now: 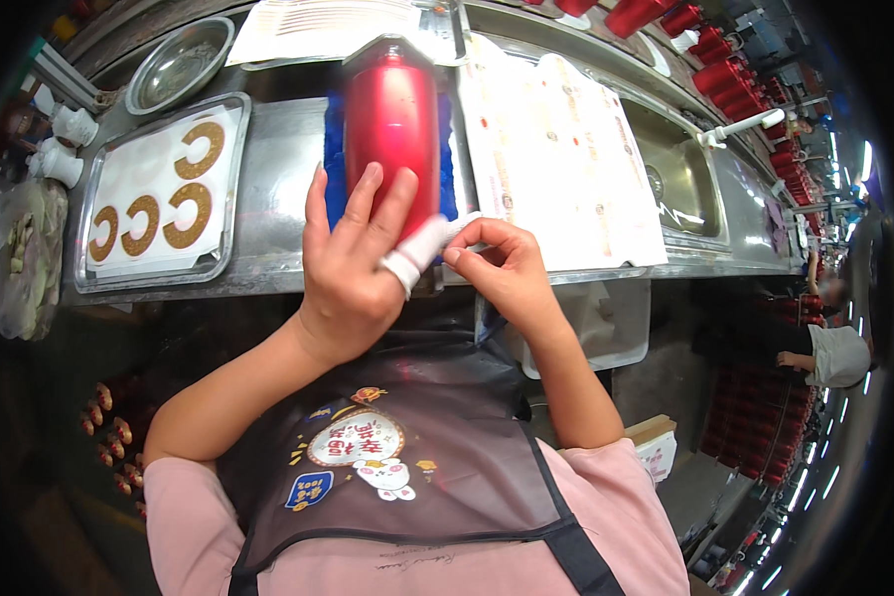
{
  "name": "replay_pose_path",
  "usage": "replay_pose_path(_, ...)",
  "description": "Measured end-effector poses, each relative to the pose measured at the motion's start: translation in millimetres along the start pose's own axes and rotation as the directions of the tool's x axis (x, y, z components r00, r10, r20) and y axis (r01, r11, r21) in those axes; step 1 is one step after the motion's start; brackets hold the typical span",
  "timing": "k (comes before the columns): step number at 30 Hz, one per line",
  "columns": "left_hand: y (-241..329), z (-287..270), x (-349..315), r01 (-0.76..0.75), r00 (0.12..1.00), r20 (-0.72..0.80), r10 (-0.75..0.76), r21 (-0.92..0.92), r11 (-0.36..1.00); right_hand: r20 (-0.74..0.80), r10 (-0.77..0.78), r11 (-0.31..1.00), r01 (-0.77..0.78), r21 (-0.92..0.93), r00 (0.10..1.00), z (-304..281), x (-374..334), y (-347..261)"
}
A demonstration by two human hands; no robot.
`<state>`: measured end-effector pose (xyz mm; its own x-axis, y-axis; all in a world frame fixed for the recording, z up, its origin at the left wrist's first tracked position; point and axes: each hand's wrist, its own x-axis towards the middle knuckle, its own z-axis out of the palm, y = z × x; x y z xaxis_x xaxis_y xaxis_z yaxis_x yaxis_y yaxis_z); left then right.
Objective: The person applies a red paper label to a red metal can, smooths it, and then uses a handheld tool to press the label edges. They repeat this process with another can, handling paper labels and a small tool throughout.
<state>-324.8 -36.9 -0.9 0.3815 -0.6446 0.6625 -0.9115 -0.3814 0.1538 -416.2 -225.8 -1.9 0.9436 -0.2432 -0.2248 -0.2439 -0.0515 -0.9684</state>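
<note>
A glossy red cylindrical vessel (391, 124) lies on a blue cloth (335, 149) on the metal counter, pointing away from me. My left hand (346, 283) rests its spread fingers against the near end of the vessel. Its thumb wears a white covering (415, 256), which reaches toward my right hand. Close beside that covering, my right hand (507, 273) has its thumb and index finger bent together at the vessel's near right. Whatever lies between those fingertips is too small to make out.
A metal tray (239, 149) with gold C-shaped stickers (188, 216) on white sheets sits at left, below a round metal bowl (181, 65). Printed white sheets (556, 149) cover the counter at right, beside a sink (710, 204) with a white faucet (743, 127). Another person (836, 356) is far right.
</note>
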Motion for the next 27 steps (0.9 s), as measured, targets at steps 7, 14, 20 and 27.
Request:
replay_pose_path(7, -17, 3, -25, 0.225, 0.973, 0.018, -0.232, -0.32, 0.92, 0.023, -0.008, 1.0, 0.007, 0.025, 1.0, 3, -5, -3)
replay_pose_path(14, -19, -17, -62, 0.245, 0.969, 0.072, -0.234, -0.316, 0.917, 0.002, -0.019, 1.0, 0.019, -0.006, 1.0, -1, -17, -24)
replay_pose_path(20, -24, -11, -69, 0.209, 0.976, 0.119, -0.183, -0.278, 0.937, -0.035, -0.024, 1.0, 0.024, 0.014, 0.999, -1, -16, -23)
replay_pose_path(27, -19, -18, -50, 0.141, 0.986, 0.116, -0.119, -0.209, 0.968, -0.04, -0.009, 1.0, 0.01, 0.019, 0.999, -3, -8, -11)
